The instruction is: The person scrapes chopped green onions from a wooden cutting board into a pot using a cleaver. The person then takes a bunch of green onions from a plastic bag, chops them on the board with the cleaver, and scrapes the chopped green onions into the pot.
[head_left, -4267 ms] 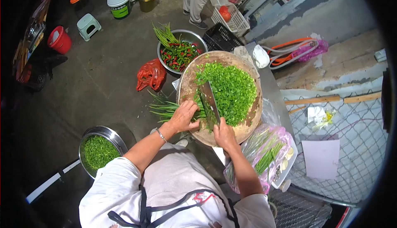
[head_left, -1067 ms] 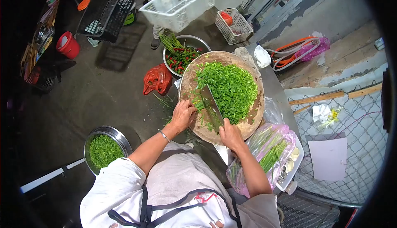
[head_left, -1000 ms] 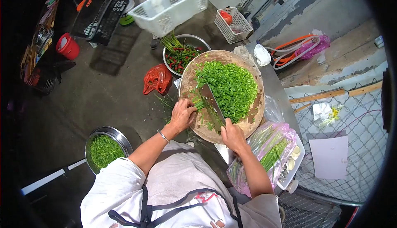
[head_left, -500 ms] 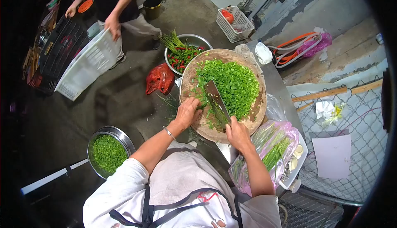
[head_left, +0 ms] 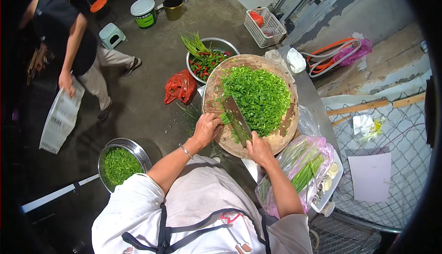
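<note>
On the round wooden board (head_left: 286, 139) lies a large heap of chopped green stalks (head_left: 258, 100). My right hand (head_left: 259, 149) is closed around the handle of a cleaver (head_left: 237, 118), whose blade stands at the heap's left edge. At the board's left side, my left hand (head_left: 207, 127) is closed on a small bunch of green stalks (head_left: 224, 118), close beside the blade. A plastic bag of long green stalks (head_left: 306, 171) lies right of my right forearm, on a white tray (head_left: 337, 176).
Behind the board stands a metal bowl (head_left: 225, 43) of peppers and greens, near a red bag (head_left: 180, 87). A pot (head_left: 143, 159) of chopped greens is at lower left. A person (head_left: 69, 37) carries a white basket (head_left: 62, 118). A white crate (head_left: 264, 27) stands farther back.
The other person has crossed to the far left with the white basket, and the stool and buckets show again. My left hand has shifted slightly, with the cleaver still beside it.
</note>
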Demonstrator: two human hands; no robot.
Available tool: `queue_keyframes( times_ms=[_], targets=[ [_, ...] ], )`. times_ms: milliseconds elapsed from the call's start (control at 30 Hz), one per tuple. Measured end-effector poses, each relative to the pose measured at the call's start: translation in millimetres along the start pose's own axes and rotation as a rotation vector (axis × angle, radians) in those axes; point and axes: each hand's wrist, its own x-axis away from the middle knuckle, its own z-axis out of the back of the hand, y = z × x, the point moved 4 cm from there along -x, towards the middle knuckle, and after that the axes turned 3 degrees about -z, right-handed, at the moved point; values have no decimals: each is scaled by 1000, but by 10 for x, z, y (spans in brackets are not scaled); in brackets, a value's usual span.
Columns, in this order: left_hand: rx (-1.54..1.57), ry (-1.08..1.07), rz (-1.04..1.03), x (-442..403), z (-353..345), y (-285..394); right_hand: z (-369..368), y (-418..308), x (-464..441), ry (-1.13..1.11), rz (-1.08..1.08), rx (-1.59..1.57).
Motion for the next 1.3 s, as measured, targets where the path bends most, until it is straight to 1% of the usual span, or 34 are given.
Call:
queue_keyframes(
  times_ms=[133, 233, 367, 467, 500, 533, 567, 600, 633, 667, 700, 733, 800, 867, 967, 1067, 1100, 1133, 1167, 1200, 1233, 1267, 1300],
  targets=[
    [31, -6, 32, 2, 70, 17, 140, -17, 84, 78, 57, -41],
    [25, -10, 58, -7, 96, 26, 56, -109, 49, -14, 30, 5],
    [10, -9, 43, 52, 91, -23, -8, -3, 8, 28, 53, -79],
    [29, 9, 40, 51, 102, 4, 128, -132, 146, 34, 61, -45],
    [30, 27, 20, 33, 141, 35, 72, -123, 126, 43, 79, -29],
    [2, 30, 24, 59, 68, -13, -64, -35, 34, -12, 53, 78],
    [-23, 2, 34, 62, 97, 9, -152, 82, -14, -23, 2, 30],
    [17, 24, 14, 61, 39, -40, -128, 132, -46, 54, 76, -68],
    [19, 4, 48, 89, -50, -89, -115, 189, -77, 74, 113, -57],
    [46, 26, 37, 117, -167, -159, -75, 254, -99, 73, 80, -12],
    [51, 45, -11, 65, -121, -113, -49, 314, -108, 73, 32, 36],
    [59, 8, 10, 13, -176, -109, -44, 342, -106, 114, 75, -13],
    [-12, -27, -12, -140, -346, -101, 15, 384, -99, 201, 130, -110],
    [-14, -72, 21, -265, -510, -101, 62, 296, -84, 184, 123, -66],
    [40, -103, 49, -248, -453, -61, 236, 54, 117, 177, 92, 7],
    [63, 6, -30, -135, -129, 28, 326, -46, 183, 172, 104, 63],
    [45, -12, -16, -100, -120, 11, 298, -56, 171, 158, 99, 83],
    [45, 17, 10, -64, -80, 3, 257, -36, 195, 144, 81, 102],
    [60, 40, 28, -49, -71, -6, 129, 12, 123, 104, 80, 61],
    [87, 57, 41, -50, -65, 18, -40, 124, 24, 57, 42, 100],
    [126, 152, 20, -33, -16, 33, -29, 140, 18, 86, 50, 59],
    [172, 250, 5, -38, 63, 9, 17, 160, 3, 65, 67, 15],
    [199, 291, 33, -44, 185, -12, 85, 112, 36, 63, 51, 12]
  ],
)
